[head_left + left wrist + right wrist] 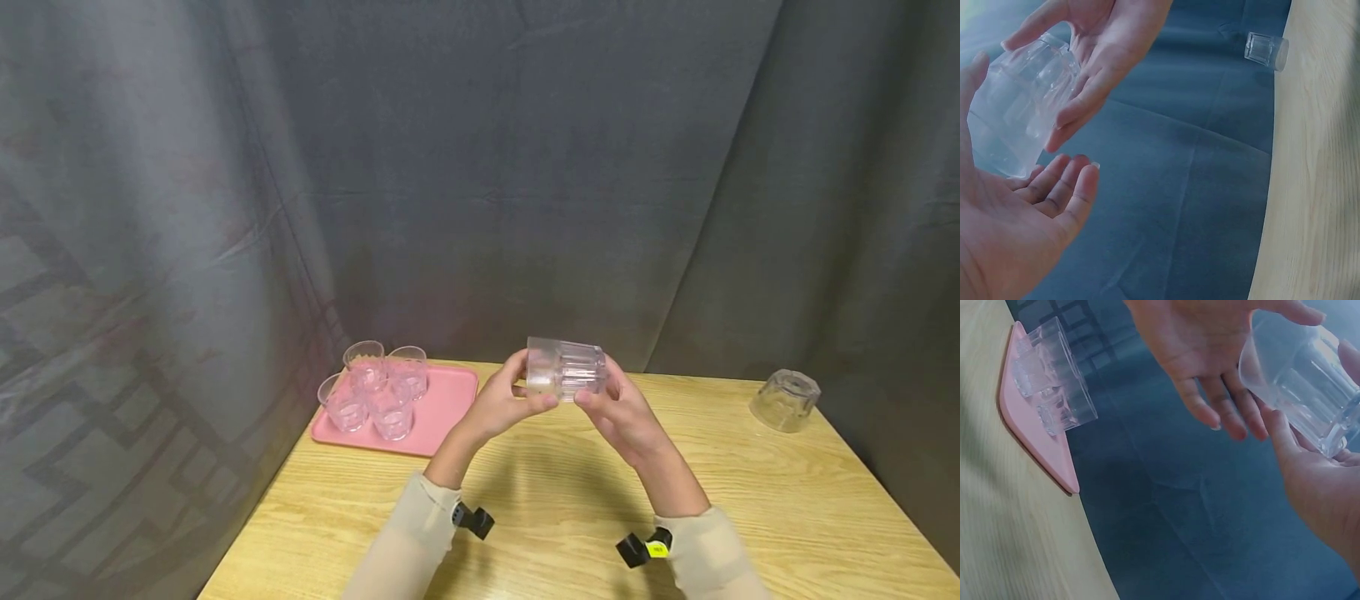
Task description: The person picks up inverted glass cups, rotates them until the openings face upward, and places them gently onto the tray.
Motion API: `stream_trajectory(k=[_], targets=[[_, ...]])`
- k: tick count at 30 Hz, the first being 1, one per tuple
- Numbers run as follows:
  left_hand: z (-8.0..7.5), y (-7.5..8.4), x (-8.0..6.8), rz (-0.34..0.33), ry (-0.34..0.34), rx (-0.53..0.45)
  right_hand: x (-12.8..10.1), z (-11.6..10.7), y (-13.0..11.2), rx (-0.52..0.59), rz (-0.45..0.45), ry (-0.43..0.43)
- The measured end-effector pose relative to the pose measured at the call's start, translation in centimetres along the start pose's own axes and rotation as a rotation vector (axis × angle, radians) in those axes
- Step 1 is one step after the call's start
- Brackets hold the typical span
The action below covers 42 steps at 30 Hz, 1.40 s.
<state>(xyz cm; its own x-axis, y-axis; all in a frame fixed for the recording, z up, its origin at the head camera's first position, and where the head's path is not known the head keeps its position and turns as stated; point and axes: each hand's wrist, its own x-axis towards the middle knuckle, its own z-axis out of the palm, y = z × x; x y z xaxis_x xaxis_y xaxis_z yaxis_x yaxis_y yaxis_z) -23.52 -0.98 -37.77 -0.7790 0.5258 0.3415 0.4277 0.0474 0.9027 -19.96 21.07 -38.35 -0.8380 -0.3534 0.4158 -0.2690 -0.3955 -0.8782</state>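
A clear drinking glass with a faceted lower part lies sideways in the air over the table, held between both hands. Its rim points toward my left hand, whose thumb and fingers grip around the rim end. At the base end my right hand holds it, thumb in front and fingers behind. In the left wrist view the left hand's other fingers extend loosely below the glass. The right wrist view shows the glass to be see-through, with the right hand's palm beneath its base.
On the left a pink tray bears several similar clear glasses, standing upright in a cluster. Another glass stands upside down near the right edge of the wooden table. Grey curtains hang behind and at both sides.
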Motion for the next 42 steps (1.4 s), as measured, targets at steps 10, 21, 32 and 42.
stream_trajectory(k=[10, 21, 32, 42], targets=[[0.17, -0.05, -0.03, -0.042, 0.028, -0.118, -0.18, -0.04, 0.34, -0.045, 0.047, 0.029], [0.21, 0.22, 0.0, -0.096, 0.072, -0.132, -0.27, -0.34, 0.55, -0.059, 0.082, 0.037], [-0.06, 0.36, 0.0, -0.099, 0.103, -0.082, -0.21, -0.33, 0.25, -0.161, 0.12, 0.046], [-0.17, 0.45, 0.09, -0.079, 0.097, -0.092, -0.36, -0.67, -0.11, -0.259, 0.17, 0.031]])
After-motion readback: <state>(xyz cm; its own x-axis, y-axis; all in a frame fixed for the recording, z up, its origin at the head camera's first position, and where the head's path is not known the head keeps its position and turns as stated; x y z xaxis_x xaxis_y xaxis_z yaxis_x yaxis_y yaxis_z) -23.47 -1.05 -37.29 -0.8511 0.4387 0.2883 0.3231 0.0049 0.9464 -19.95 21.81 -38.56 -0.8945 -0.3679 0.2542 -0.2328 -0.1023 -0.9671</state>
